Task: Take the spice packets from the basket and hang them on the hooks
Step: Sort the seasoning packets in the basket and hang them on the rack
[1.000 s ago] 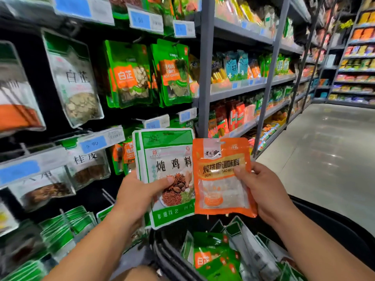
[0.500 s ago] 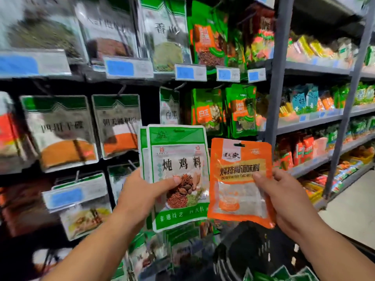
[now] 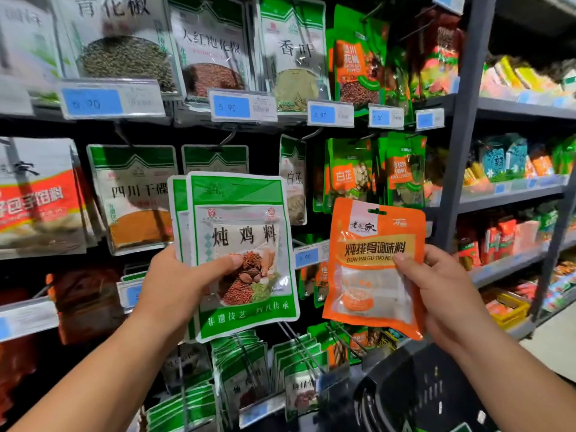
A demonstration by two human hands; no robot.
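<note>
Before the pegboard wall, from the head camera, the left hand (image 3: 174, 285) grips at least two green stewed-chicken spice packets (image 3: 243, 244). Its thumb lies across the front, faces outward, probably so the labels can be matched to a hook. Just right of it, the right hand (image 3: 436, 291) pinches an orange rib-seasoning packet (image 3: 374, 266) by its edge, hang-hole uppermost. Below both hands, wire hooks (image 3: 299, 344) carry green packets. A black basket (image 3: 405, 385) sits under the right wrist. Grey shelving (image 3: 464, 135) runs off rightward.

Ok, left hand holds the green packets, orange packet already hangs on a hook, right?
No. The head view shows the orange packet held in the right hand, not on a hook. The left hand does hold the green packets.
</note>
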